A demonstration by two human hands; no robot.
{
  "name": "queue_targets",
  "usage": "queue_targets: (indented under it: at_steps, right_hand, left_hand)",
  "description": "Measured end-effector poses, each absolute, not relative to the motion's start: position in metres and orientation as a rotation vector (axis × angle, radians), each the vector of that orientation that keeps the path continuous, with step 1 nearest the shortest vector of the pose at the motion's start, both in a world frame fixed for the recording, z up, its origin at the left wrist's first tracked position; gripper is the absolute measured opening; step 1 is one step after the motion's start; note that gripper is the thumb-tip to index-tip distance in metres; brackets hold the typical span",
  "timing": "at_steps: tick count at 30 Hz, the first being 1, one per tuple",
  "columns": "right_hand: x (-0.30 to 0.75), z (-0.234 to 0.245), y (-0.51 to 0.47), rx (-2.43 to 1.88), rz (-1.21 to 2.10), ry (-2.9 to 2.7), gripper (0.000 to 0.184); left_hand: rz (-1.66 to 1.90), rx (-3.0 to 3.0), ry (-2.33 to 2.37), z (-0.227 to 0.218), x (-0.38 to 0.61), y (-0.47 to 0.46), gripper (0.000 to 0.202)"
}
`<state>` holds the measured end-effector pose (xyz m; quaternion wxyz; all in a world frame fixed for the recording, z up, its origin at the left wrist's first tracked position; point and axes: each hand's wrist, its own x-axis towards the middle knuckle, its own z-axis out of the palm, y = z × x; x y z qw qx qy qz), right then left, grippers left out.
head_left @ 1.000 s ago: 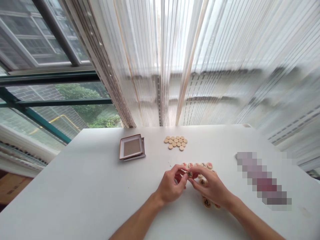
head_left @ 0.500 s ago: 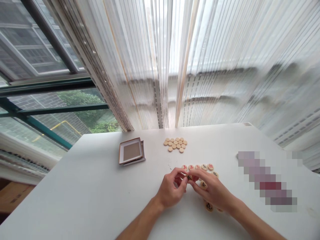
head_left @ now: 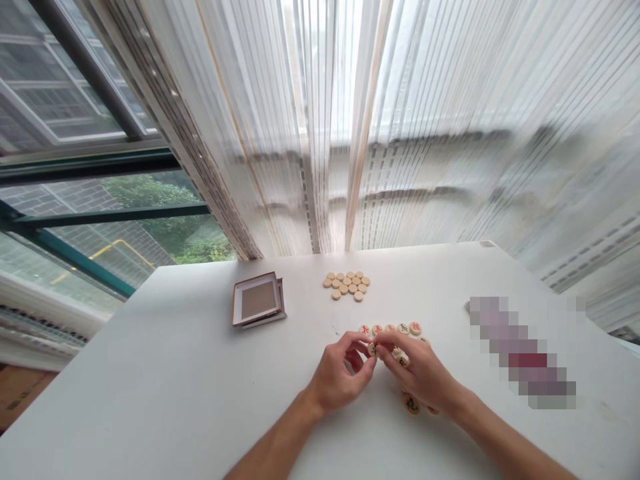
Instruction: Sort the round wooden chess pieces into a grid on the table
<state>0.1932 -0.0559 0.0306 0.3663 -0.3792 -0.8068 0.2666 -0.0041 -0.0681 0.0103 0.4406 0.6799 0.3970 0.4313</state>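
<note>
Between my two hands is a round wooden xiangqi piece (head_left: 373, 349) with a dark character on its face. My left hand (head_left: 339, 377) has its thumb and fingertips closed on the piece's left side. From the other side my right hand (head_left: 425, 370) pinches it. Just beyond the fingers runs a row of face-up xiangqi pieces (head_left: 415, 328), with red or black characters. Another black-marked piece (head_left: 411, 403) lies on the table below my right hand. More pieces are partly hidden under that hand.
Several blank-side-up pieces (head_left: 353, 289) are grouped farther back on the white table (head_left: 200, 373). Left of them sits a shallow open box (head_left: 257, 300), stacked on another box part. A blurred-out object (head_left: 520, 353) lies on the right. A striped curtain (head_left: 340, 167) hangs behind the table.
The camera view has shifted slightly. The piece between my hands is turned a little, and my right fingers have moved closer over it. The other pieces lie as before.
</note>
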Motion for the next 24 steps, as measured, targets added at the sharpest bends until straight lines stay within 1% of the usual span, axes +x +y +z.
queue_targets:
  at_steps: [4,9,13,17,24]
  right_hand:
    - [0.191,0.031,-0.056,-1.016,0.701,-2.029,0.002]
    - [0.191,0.026,-0.056,-1.061,0.73,-2.033,0.007]
    - [0.194,0.025,-0.056,-1.068,0.744,-2.076,0.014]
    - [0.204,0.03,-0.049,-1.028,0.67,-2.11,0.014]
    - [0.24,0.027,-0.014,-1.259,0.479,-1.678,0.019]
  left_hand:
    - [1.044,1.726,0.956,0.011,-0.004,-0.07,0.028]
    - [1.027,1.753,0.978,0.011,-0.004,-0.07,0.029]
    - [1.03,1.806,1.039,0.011,-0.004,-0.069,0.03]
    - [1.046,1.879,1.106,0.01,-0.003,-0.069,0.031]
    - [1.072,2.019,1.246,0.009,-0.001,-0.072,0.025]
